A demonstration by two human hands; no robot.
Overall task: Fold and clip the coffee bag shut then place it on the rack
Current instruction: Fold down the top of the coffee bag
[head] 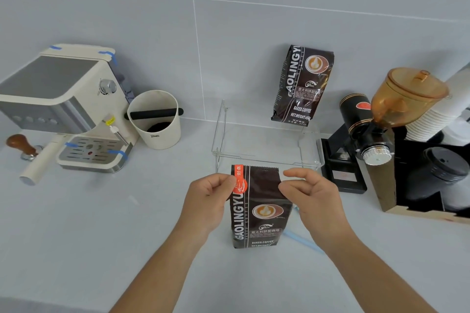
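Two hands pinch the top of the coffee bag (259, 208), which stands upright on the grey counter (101, 249) just in front of the clear rack (267, 145). Its crimped top edge is flat and not yet folded over, so the step in hand looks like the first fold. The left hand (211, 198) has thumb and fingertips closed on the bag's upper left corner, right at the orange sealing strip (239, 180). The right hand (307, 193) nips the upper right edge between thumb and curled fingers, its forefinger lifted clear above the bag.

To fold well, I would keep both pinches level, press the air out, and roll the top down in a straight, tight band so the orange strip (apparently the closure) can wrap over it without the fold springing back.

A pale blue stick-like object (302, 239) lies on the counter just right of the bag; what it is I cannot tell. A second coffee bag (302, 84) leans against the tiled wall behind the rack. An espresso machine (63, 107) and a knock box (155, 119) stand well to the left, a grinder (376, 119) to the right.
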